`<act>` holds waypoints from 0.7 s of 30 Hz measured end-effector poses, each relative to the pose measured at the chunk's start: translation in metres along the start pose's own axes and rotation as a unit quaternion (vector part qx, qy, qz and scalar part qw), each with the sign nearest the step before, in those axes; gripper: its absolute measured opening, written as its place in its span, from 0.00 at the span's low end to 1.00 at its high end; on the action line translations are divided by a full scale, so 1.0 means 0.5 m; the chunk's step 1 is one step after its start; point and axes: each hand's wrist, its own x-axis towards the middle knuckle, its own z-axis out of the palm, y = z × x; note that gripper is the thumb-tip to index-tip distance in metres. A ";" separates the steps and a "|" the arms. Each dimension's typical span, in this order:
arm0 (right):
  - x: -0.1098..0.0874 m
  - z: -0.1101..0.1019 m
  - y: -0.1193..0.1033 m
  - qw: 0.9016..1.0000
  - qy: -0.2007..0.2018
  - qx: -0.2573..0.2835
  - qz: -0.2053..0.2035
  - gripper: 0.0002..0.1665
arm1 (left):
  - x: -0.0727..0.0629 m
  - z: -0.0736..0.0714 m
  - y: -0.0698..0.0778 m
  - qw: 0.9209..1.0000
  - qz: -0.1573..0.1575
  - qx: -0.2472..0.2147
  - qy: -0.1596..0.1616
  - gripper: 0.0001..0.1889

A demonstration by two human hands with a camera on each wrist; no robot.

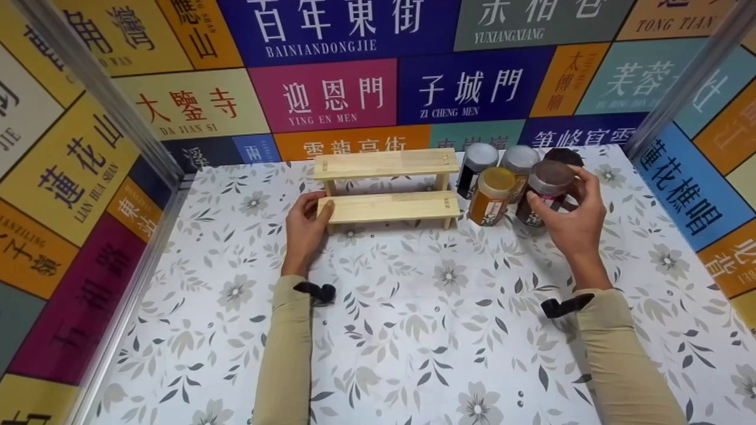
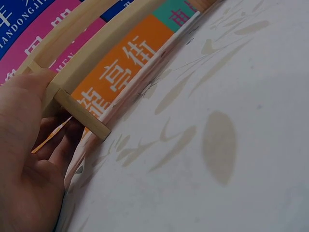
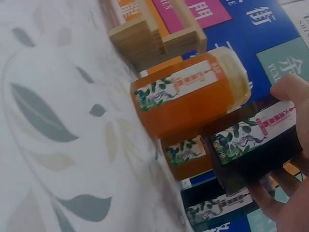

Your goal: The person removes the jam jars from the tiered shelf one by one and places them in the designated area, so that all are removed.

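Note:
My left hand [image 1: 307,230] grips the left end of a two-tier wooden shelf [image 1: 387,208], thumb on the lower board's end. In the left wrist view, the fingers curl behind the shelf's leg [image 2: 83,115]. My right hand [image 1: 576,215] holds a dark jar [image 3: 258,140] by its upper part, between thumb and fingers. In the right wrist view this jar's base appears raised off the table. Just left of it stands an amber jar [image 1: 489,203] with a yellow lid. Behind are two grey-lidded jars, one dark [image 1: 475,168] and one brownish [image 1: 521,160]. A dark lid [image 1: 564,156] shows behind my right fingers.
A white tablecloth [image 1: 378,330] with grey leaves and flowers covers the table. Colourful panels with Chinese writing [image 1: 333,94] rise behind it and at both sides. Metal posts [image 1: 688,71] stand at the back corners. The jars crowd close to the shelf's right end.

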 end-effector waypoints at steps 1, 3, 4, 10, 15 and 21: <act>0.003 0.001 0.013 1.000 -0.004 -0.011 0.006 0.45 | 0.000 0.000 0.000 1.000 0.001 -0.001 0.000 0.18; 0.008 0.001 0.037 0.999 -0.013 -0.033 0.019 0.46 | 0.000 0.001 0.001 1.000 0.003 -0.002 0.001 0.19; 0.011 -0.001 0.047 0.999 -0.018 -0.041 0.026 0.47 | 0.000 0.002 0.001 1.000 0.004 -0.003 0.002 0.19; 0.014 -0.005 0.081 0.996 -0.055 -0.046 0.051 0.49 | -0.003 0.004 0.001 1.000 0.008 0.006 0.007 0.19; 0.018 -0.001 0.092 0.995 -0.077 -0.018 0.061 0.49 | 0.000 0.004 0.002 1.000 0.003 0.009 0.012 0.19; 0.026 0.008 0.094 0.993 -0.088 0.000 0.073 0.48 | 0.001 -0.003 0.006 1.000 0.002 -0.004 0.011 0.22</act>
